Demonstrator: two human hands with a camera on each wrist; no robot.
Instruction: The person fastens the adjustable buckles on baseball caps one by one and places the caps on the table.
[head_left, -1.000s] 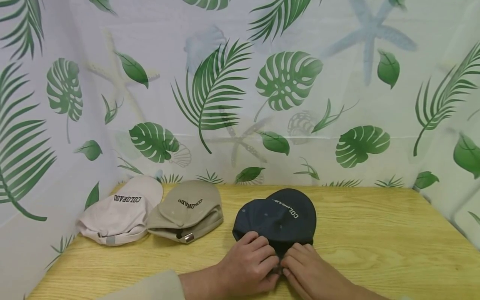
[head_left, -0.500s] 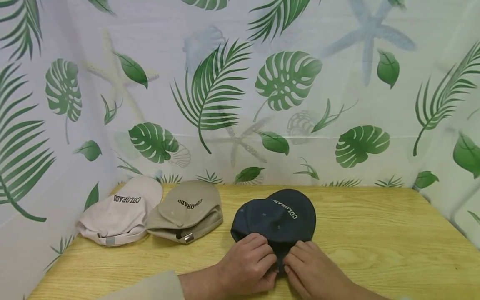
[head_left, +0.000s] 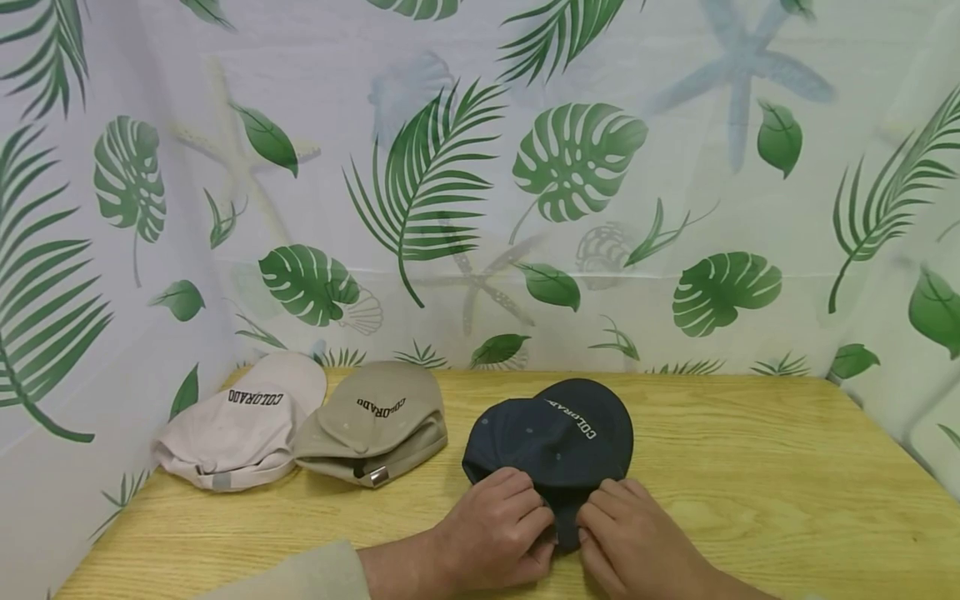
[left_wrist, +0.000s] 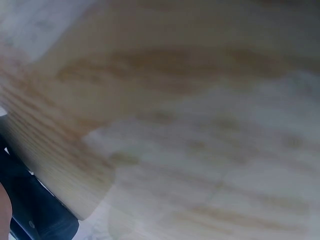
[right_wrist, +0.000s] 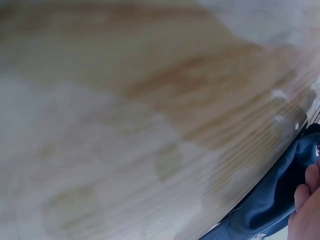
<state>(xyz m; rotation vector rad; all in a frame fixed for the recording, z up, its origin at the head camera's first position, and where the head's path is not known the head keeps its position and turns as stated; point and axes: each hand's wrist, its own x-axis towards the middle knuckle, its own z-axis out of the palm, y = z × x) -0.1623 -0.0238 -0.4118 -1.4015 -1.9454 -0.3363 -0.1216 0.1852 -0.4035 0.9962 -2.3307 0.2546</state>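
A navy baseball cap with white COLORADO lettering lies on the table, its back part toward me. My left hand pinches the near edge of the cap on the left, its fingers curled. On the right, my right hand holds the same near edge with bent fingers. A dark strip of the cap shows between the two hands; my fingers hide the fastening. The left wrist view catches only a corner of the navy cap. In the right wrist view, fingers rest against the blue fabric.
To the left lie a beige cap with a metal buckle and a pale pink cap, touching each other. All stand on a wood-grain table. A leaf-printed cloth hangs behind and at both sides.
My right hand has shifted slightly to the right, away from the left hand. The gap between them is wider, and more dark cap fabric shows there. The other caps stay put.
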